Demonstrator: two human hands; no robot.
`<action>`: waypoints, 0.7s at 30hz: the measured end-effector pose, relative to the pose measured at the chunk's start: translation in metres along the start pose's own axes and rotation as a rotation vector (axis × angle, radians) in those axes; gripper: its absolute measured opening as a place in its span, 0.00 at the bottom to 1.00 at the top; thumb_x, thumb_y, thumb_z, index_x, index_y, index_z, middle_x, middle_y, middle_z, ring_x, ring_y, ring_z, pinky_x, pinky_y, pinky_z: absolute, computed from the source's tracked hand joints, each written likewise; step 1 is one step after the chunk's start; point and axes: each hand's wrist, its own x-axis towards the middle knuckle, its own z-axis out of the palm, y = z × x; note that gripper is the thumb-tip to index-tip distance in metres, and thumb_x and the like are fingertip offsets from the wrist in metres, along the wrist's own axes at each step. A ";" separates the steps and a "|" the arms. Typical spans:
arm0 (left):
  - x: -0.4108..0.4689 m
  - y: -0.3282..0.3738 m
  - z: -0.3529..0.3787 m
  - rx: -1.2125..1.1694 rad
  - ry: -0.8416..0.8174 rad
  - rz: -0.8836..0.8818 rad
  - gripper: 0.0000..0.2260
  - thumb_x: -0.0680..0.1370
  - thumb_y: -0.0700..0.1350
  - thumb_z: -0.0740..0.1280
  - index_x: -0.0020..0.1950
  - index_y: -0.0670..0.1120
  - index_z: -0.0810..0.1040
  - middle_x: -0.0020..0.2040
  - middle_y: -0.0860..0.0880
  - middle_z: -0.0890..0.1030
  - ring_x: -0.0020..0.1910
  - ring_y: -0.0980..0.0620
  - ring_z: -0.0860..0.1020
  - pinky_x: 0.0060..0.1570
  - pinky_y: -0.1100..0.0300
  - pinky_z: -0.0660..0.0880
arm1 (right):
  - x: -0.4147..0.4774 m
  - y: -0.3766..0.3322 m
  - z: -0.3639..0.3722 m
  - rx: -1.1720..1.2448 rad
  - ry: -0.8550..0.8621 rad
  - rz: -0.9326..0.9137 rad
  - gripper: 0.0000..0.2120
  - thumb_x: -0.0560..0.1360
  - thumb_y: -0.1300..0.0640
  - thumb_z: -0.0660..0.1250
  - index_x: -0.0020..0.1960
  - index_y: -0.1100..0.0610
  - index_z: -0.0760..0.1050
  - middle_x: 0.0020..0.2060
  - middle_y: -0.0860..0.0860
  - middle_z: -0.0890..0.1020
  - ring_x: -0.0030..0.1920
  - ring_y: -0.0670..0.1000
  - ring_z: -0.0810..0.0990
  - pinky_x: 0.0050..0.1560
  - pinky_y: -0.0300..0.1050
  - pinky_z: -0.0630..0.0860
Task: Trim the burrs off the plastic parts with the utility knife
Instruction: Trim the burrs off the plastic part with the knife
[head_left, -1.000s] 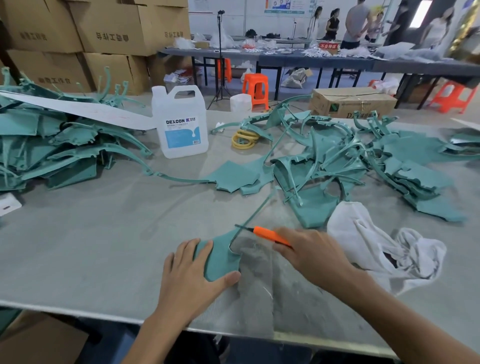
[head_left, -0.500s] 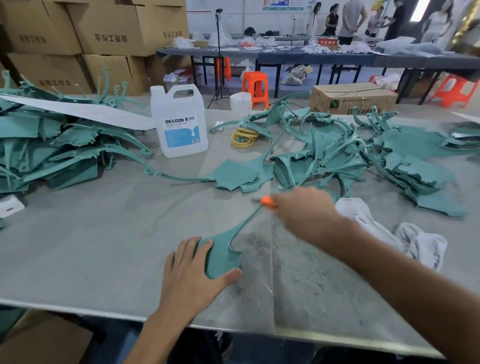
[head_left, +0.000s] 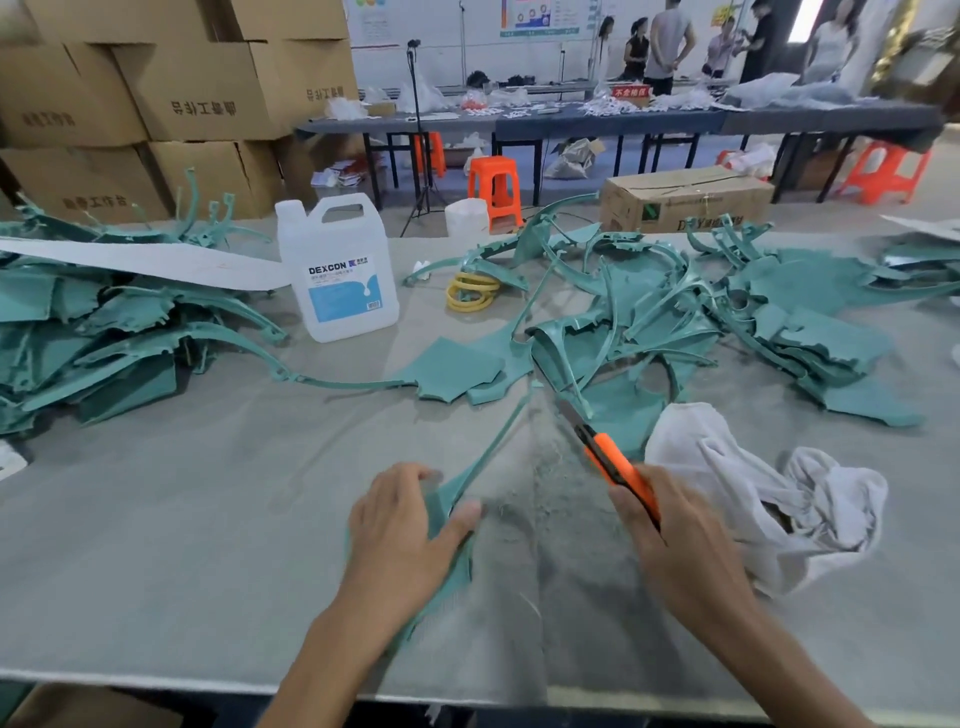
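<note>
Near the front edge of the grey table (head_left: 156, 519), a flat teal plastic part with a thin stem (head_left: 488, 452) is pressed down by the left hand (head_left: 405, 530), fingers laid fairly straight over it. Just beside it, an orange utility knife (head_left: 613, 462) is gripped in curled fingers by the right hand (head_left: 680, 545), blade clear of the stem.
</note>
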 end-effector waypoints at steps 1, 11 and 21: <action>0.012 0.009 0.004 -0.060 0.019 0.029 0.25 0.77 0.69 0.56 0.66 0.55 0.65 0.63 0.56 0.71 0.66 0.53 0.69 0.63 0.58 0.62 | -0.003 0.007 0.006 0.048 0.036 0.035 0.18 0.77 0.36 0.53 0.54 0.46 0.72 0.37 0.42 0.76 0.42 0.51 0.77 0.40 0.50 0.69; 0.105 0.065 0.048 -0.061 -0.116 0.194 0.12 0.84 0.60 0.45 0.51 0.56 0.63 0.42 0.50 0.78 0.42 0.45 0.78 0.41 0.51 0.71 | 0.013 0.014 0.043 0.278 0.162 0.178 0.14 0.76 0.31 0.53 0.56 0.36 0.67 0.32 0.41 0.78 0.35 0.44 0.78 0.35 0.43 0.69; 0.097 0.047 0.061 0.119 -0.151 0.179 0.15 0.84 0.60 0.44 0.45 0.52 0.58 0.37 0.46 0.74 0.39 0.39 0.75 0.39 0.49 0.71 | 0.026 0.002 0.062 0.242 0.085 0.164 0.24 0.81 0.38 0.56 0.76 0.31 0.58 0.36 0.47 0.81 0.39 0.55 0.82 0.42 0.47 0.75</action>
